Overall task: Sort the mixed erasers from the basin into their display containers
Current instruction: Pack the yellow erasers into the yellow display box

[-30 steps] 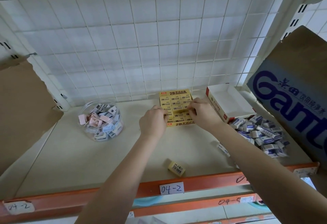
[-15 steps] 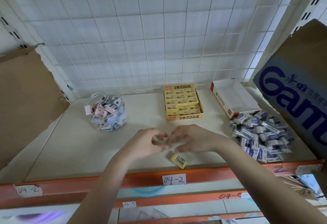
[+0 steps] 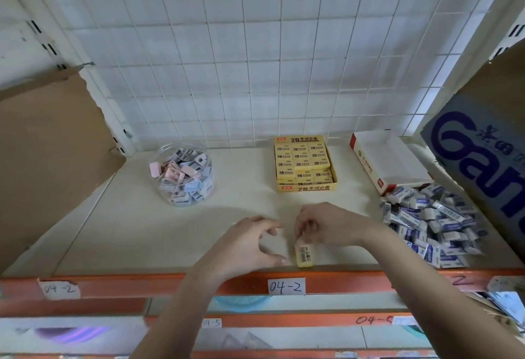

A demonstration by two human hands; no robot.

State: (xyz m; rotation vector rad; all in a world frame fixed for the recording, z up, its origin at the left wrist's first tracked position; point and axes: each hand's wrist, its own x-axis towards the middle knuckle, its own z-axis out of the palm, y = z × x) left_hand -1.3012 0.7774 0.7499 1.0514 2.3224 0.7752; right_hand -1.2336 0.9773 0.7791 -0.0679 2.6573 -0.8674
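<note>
A single yellow eraser (image 3: 304, 256) with a barcode lies at the shelf's front edge. My right hand (image 3: 329, 225) reaches down on it, fingertips pinching its far end. My left hand (image 3: 247, 245) hovers just left of it, fingers curved in a loose C with nothing in them. Behind them stands the yellow 2B display box (image 3: 305, 188), packed with matching yellow erasers. A clear round tub (image 3: 181, 177) of pink and blue erasers sits at the left. A loose pile of blue-and-white erasers (image 3: 431, 222) lies at the right.
A red-and-white box (image 3: 389, 160) stands open and bare behind the pile. A blue printed carton (image 3: 483, 160) crowds the right side and a cardboard sheet (image 3: 48, 160) the left. The orange shelf rail (image 3: 142, 285) with the label 04-2 runs along the front.
Both hands left the yellow display box and came back to the shelf's front. My right hand now has its fingertips on the loose yellow eraser, which has turned lengthwise.
</note>
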